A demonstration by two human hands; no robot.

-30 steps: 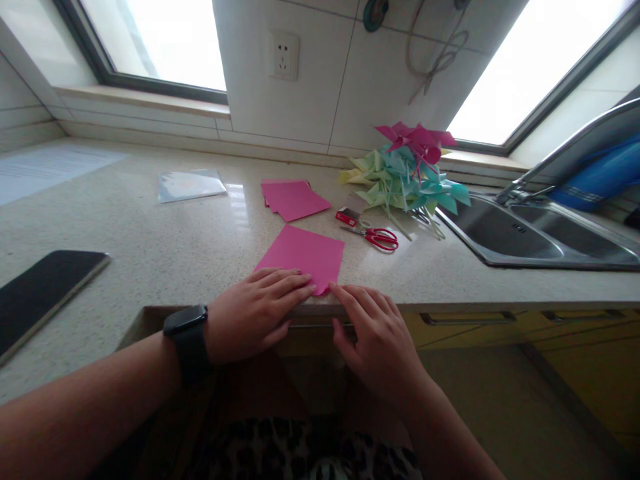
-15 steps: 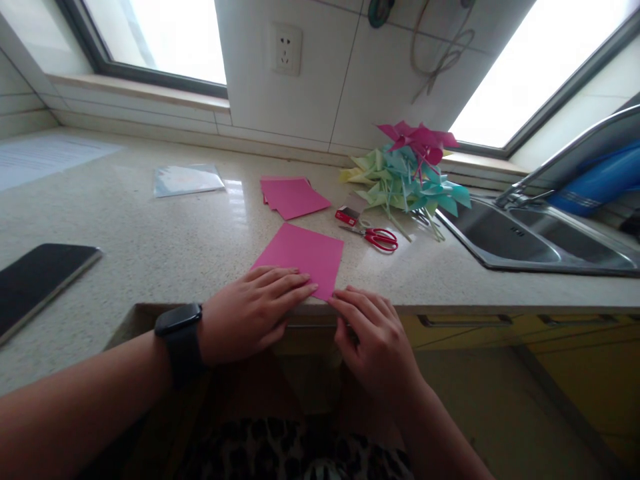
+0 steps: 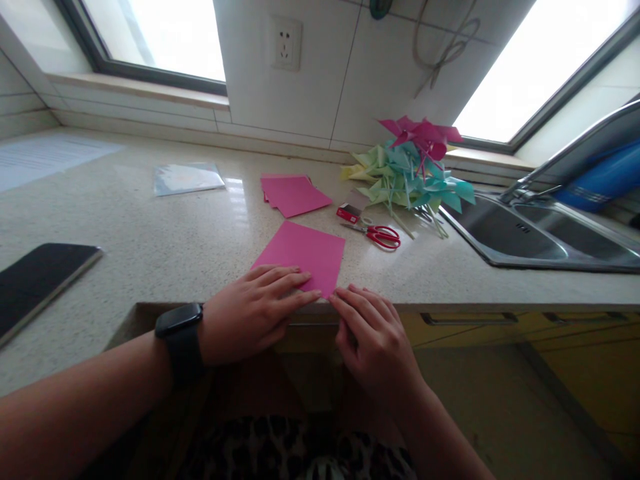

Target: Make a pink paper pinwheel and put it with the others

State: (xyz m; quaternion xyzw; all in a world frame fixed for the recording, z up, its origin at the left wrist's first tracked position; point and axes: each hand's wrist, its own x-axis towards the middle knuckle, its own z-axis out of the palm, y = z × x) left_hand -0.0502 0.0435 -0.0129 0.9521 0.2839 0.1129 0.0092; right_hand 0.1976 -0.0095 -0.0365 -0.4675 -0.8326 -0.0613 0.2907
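A pink paper square (image 3: 307, 252) lies on the speckled countertop (image 3: 165, 233) near its front edge. My left hand (image 3: 255, 310), with a black watch on the wrist, lies flat on the paper's near edge, fingers stretched out. My right hand (image 3: 373, 337) rests at the counter's edge, its fingertips touching the paper's near right corner, fingers extended and slightly bent. Neither hand grips anything.
Behind the sheet lies a stack of pink paper (image 3: 293, 195), a small red box (image 3: 349, 213) and red-handled scissors (image 3: 377, 235). A heap of paper pinwheels (image 3: 407, 172) sits by the steel sink (image 3: 530, 233). A dark phone (image 3: 37, 277) lies left; a clear packet (image 3: 186, 179) lies further back.
Both hands stay on the paper's near edge; my right fingertips have shifted slightly along the corner. The view has tilted a little.
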